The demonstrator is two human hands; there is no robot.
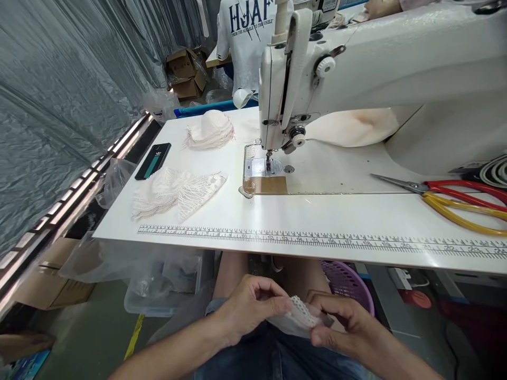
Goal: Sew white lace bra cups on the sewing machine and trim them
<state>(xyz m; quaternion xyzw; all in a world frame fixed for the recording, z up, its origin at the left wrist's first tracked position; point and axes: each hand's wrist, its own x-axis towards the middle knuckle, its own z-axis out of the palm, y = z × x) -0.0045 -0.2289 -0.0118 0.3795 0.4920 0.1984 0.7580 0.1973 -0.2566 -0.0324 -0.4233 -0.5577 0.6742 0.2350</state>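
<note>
Over my lap, below the table edge, a small piece of white lace fabric (303, 312) is stretched between my two hands. My left hand (257, 306) pinches its left end between thumb and fingers. At the other end my right hand (340, 322) grips it the same way, with the fingers curled behind. A scalloped lace strip faces up, and sheer cloth hangs under it. On the table above lies a pile of white lace pieces (170, 192). Farther back sits a stack of pale pink cut pieces (212, 129).
A white sewing machine (356, 68) fills the right side, its needle over a metal plate. Red-and-yellow scissors (447, 198) lie at right. A phone (153, 161) rests at left. A printed ruler (317, 240) runs along the front edge. A purple basket (352, 285) stands below.
</note>
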